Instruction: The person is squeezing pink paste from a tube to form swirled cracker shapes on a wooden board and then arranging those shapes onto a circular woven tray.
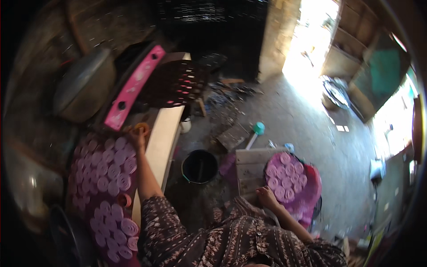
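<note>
My left arm reaches forward along a bench, and my left hand (139, 137) is closed round the edge of a small orange-yellow round thing (142, 127). Beside that arm, on a dark purple surface, lie several pale purple coiled spirals (108, 163). A reddish-orange round piece (124, 200) sits among them. My right hand (266, 196) rests low over a wooden board (250, 171), its fingers curled; what they hold, if anything, is hidden. Just past it, more purple spirals (286, 176) lie close together on a round support with a purple cloth (311, 189).
A black bucket (199, 167) stands on the floor between my arms. Ahead are a green-headed scoop (258, 128) and scattered debris. A pink panel with dark knobs (133, 89) and a large metal basin (84, 84) are at the left. A bright doorway (307, 40) opens at the far right.
</note>
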Tool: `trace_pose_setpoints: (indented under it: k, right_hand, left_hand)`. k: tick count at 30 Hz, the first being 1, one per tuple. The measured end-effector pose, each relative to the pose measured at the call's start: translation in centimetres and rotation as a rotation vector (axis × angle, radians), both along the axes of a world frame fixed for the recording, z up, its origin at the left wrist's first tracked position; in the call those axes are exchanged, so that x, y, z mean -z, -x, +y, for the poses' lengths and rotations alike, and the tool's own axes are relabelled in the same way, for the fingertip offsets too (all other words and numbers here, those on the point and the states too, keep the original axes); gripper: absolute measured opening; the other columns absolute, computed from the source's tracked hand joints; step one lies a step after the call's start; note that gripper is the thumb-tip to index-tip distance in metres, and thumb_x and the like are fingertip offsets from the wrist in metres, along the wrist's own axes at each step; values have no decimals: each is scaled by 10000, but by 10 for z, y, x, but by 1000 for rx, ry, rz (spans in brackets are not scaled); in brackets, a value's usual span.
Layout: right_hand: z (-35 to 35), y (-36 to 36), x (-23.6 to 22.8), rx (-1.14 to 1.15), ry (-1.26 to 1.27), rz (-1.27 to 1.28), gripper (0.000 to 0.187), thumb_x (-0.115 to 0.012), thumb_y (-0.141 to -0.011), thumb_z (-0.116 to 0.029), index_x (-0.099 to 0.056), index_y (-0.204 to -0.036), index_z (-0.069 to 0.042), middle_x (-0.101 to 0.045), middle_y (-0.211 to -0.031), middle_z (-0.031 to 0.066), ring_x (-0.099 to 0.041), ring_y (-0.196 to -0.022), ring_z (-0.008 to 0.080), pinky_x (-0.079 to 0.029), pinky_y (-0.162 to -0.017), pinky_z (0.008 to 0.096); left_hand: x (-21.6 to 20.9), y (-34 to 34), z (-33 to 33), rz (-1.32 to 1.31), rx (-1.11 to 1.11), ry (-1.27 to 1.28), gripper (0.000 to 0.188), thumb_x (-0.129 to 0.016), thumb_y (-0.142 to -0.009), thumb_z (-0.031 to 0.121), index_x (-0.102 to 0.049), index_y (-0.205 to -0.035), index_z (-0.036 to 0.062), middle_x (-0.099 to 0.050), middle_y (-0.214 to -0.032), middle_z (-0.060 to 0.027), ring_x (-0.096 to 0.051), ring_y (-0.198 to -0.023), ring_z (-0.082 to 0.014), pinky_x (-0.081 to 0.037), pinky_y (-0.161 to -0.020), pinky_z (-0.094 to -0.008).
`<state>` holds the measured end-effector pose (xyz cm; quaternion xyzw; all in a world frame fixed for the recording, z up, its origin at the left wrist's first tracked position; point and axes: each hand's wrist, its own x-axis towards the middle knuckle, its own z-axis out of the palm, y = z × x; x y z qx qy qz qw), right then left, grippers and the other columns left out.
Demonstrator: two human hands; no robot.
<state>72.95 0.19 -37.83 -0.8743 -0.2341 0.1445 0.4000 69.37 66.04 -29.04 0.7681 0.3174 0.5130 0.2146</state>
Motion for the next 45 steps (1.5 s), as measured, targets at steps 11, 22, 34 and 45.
trace_pose_setpoints:
  k: [11, 22, 34, 45]
  right_hand:
    - [-94, -8, 67, 227, 178, 281, 249, -564, -848, -236, -665, -913, -17, -642, -904, 197, -580, -919, 362, -454, -818, 436]
    - [-233, -115, 202, 798, 227, 566, 256, -621, -792, -240, -677, -939, -39, -670, -892, 170, -645, -866, 296, -491, -790, 377]
    - [-273, -236, 283, 1333, -52, 617, 243, -644, -779, -183, -668, -976, -43, -668, -903, 169, -642, -887, 303, -487, -797, 382]
    - [-246, -222, 235, 1217, -139, 71, 93, -561, -841, -131, -580, -882, -49, -623, -856, 148, -614, -788, 335, -480, -684, 407]
  left_hand:
    - [-22, -78, -152, 239, 74, -320, 348, -585, -883, 202, -508, -1136, -25, -563, -1082, -183, -560, -994, -339, -440, -879, -395]
    - [199, -228, -490, 920, 901, 130, 371, -651, -808, 279, -587, -1099, 57, -582, -1091, -162, -543, -1037, -328, -427, -897, -398]
    - [301, -363, -570, 1112, 681, 293, 375, -646, -800, 241, -591, -1110, 38, -605, -1108, -174, -579, -1018, -319, -451, -864, -397]
    - [280, -365, -593, 1077, 761, -136, 44, -602, -818, 127, -603, -852, 99, -585, -915, -81, -574, -882, -293, -456, -750, -409]
